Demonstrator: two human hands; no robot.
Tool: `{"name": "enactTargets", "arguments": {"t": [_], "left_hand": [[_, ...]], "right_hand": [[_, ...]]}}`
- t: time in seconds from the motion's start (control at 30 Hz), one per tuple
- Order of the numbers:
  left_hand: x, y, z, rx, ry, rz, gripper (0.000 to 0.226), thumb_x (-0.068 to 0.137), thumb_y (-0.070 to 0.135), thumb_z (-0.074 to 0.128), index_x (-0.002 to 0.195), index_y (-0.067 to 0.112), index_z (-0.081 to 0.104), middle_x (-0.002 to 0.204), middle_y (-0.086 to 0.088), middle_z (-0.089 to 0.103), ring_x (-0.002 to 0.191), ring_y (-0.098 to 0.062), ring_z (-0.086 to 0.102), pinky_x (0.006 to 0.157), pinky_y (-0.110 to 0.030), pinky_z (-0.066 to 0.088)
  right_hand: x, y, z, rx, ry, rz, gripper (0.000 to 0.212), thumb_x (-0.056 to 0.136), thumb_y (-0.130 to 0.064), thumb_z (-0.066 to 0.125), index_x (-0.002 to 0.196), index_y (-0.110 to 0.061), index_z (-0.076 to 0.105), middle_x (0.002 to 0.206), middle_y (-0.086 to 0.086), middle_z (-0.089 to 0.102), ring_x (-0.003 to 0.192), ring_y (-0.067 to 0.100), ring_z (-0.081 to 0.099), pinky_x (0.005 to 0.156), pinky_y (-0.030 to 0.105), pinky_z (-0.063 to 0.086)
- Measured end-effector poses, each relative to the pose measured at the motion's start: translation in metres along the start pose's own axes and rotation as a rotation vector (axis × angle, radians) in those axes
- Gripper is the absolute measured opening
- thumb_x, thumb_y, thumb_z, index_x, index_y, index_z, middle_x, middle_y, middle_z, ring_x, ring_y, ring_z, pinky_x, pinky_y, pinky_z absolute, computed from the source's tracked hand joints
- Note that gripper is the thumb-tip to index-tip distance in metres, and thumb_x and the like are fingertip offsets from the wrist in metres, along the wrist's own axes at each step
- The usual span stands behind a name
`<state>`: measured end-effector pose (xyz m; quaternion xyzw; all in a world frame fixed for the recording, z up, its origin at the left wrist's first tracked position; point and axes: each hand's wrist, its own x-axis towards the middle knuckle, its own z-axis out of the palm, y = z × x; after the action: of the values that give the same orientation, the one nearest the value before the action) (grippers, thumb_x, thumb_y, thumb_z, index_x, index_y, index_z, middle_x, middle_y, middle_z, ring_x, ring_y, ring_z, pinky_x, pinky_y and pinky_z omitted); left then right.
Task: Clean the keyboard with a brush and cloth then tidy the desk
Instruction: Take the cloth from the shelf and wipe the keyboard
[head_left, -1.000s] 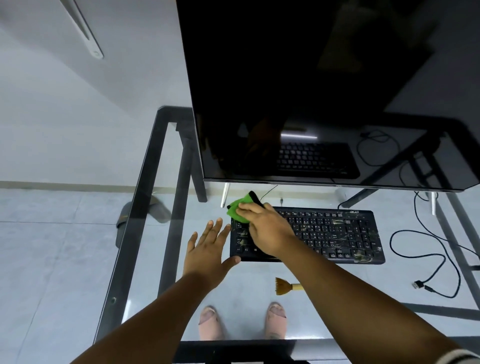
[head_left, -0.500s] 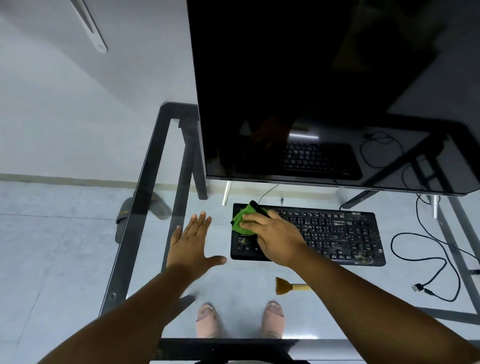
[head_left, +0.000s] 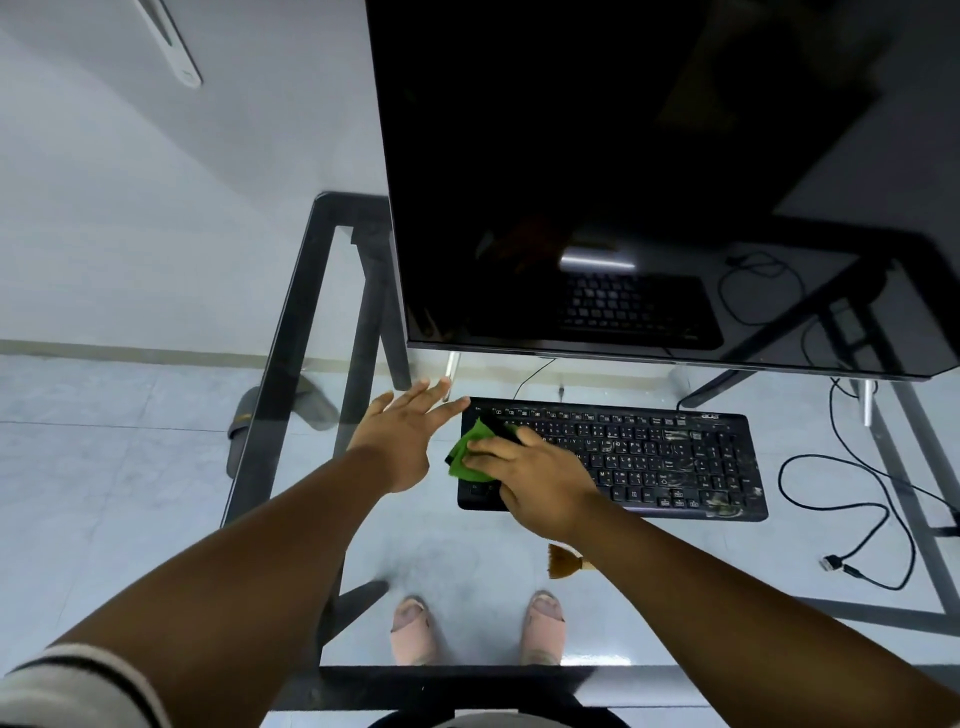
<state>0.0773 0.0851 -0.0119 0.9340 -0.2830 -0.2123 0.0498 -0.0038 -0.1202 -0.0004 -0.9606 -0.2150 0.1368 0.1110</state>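
Observation:
A black keyboard (head_left: 670, 457) lies on the glass desk (head_left: 395, 530) below the monitor, with smudges on its right keys. My right hand (head_left: 535, 478) presses a green cloth (head_left: 470, 452) onto the keyboard's left end. My left hand (head_left: 408, 431) hovers open just left of the keyboard, fingers spread, fingertips near its top-left corner. A small brush (head_left: 563, 561) with brown bristles rests on the glass in front of the keyboard; my right forearm hides its handle.
A large dark monitor (head_left: 623, 171) stands behind the keyboard. A black cable (head_left: 878, 499) with a loose plug loops on the right. The desk's dark frame (head_left: 291, 338) runs along the left edge. Through the glass, my feet and a slipper (head_left: 244, 421) show.
My left hand has moved forward and right, from beside the keyboard's near-left corner to its far-left corner. My right hand with the cloth has slid slightly down over the left keys.

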Motion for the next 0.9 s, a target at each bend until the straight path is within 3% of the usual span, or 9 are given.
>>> {"name": "enactTargets", "arguments": {"t": [0.17, 0.37, 0.47, 0.6, 0.67, 0.77, 0.9], "left_hand": [[0.001, -0.003, -0.013, 0.108, -0.058, 0.036, 0.094, 0.084, 0.001, 0.044, 0.15, 0.044, -0.007, 0.161, 0.012, -0.014, 0.148, -0.012, -0.012, 0.12, -0.043, 0.004], [-0.002, -0.002, -0.01, 0.102, -0.048, 0.023, 0.095, 0.084, 0.003, 0.045, 0.15, 0.045, -0.009, 0.161, 0.013, -0.013, 0.148, -0.012, -0.013, 0.12, -0.044, 0.006], [-0.003, 0.002, -0.011, 0.102, -0.056, 0.01, 0.095, 0.083, 0.002, 0.043, 0.15, 0.044, -0.009, 0.161, 0.014, -0.015, 0.148, -0.012, -0.016, 0.121, -0.043, 0.004], [-0.003, 0.008, -0.012, 0.096, -0.05, 0.001, 0.092, 0.084, 0.003, 0.043, 0.152, 0.04, -0.007, 0.16, 0.015, -0.016, 0.147, -0.012, -0.017, 0.12, -0.043, 0.002], [-0.005, 0.01, -0.01, 0.085, -0.054, -0.003, 0.091, 0.084, 0.004, 0.043, 0.152, 0.038, -0.008, 0.16, 0.015, -0.016, 0.147, -0.011, -0.018, 0.12, -0.043, 0.001], [-0.006, 0.012, -0.008, 0.07, -0.046, 0.001, 0.09, 0.084, 0.005, 0.042, 0.153, 0.036, -0.008, 0.16, 0.017, -0.015, 0.147, -0.01, -0.017, 0.12, -0.042, 0.0], [-0.008, 0.015, -0.007, 0.052, -0.041, -0.004, 0.09, 0.083, 0.003, 0.04, 0.153, 0.034, -0.007, 0.16, 0.017, -0.015, 0.147, -0.009, -0.017, 0.119, -0.041, -0.001]], "right_hand": [[0.016, -0.014, -0.001, 0.067, 0.057, 0.17, 0.06, 0.09, -0.014, 0.049, 0.145, -0.037, 0.038, 0.15, -0.022, 0.033, 0.122, 0.021, 0.037, 0.081, 0.041, 0.055], [-0.019, -0.008, 0.018, 0.067, 0.03, -0.035, 0.054, 0.086, -0.019, 0.048, 0.137, -0.038, 0.046, 0.145, -0.022, 0.044, 0.115, 0.025, 0.049, 0.07, 0.035, 0.055], [-0.014, 0.0, 0.012, 0.041, 0.084, 0.069, 0.056, 0.088, -0.019, 0.048, 0.141, -0.039, 0.042, 0.147, -0.024, 0.039, 0.108, 0.022, 0.046, 0.062, 0.032, 0.05], [-0.002, -0.011, 0.007, 0.128, 0.138, 0.254, 0.058, 0.089, -0.016, 0.047, 0.143, -0.036, 0.041, 0.149, -0.022, 0.034, 0.112, 0.023, 0.04, 0.078, 0.037, 0.055], [-0.006, -0.016, 0.012, 0.13, 0.105, 0.164, 0.056, 0.088, -0.015, 0.048, 0.141, -0.035, 0.045, 0.148, -0.021, 0.038, 0.112, 0.023, 0.042, 0.078, 0.037, 0.054], [-0.025, -0.003, 0.012, 0.08, 0.053, 0.037, 0.054, 0.088, -0.016, 0.048, 0.137, -0.038, 0.049, 0.144, -0.023, 0.044, 0.104, 0.019, 0.044, 0.067, 0.033, 0.052], [-0.031, 0.02, -0.001, 0.086, 0.151, 0.332, 0.056, 0.089, -0.013, 0.048, 0.141, -0.035, 0.046, 0.145, -0.022, 0.042, 0.114, 0.021, 0.042, 0.075, 0.037, 0.057]]}}
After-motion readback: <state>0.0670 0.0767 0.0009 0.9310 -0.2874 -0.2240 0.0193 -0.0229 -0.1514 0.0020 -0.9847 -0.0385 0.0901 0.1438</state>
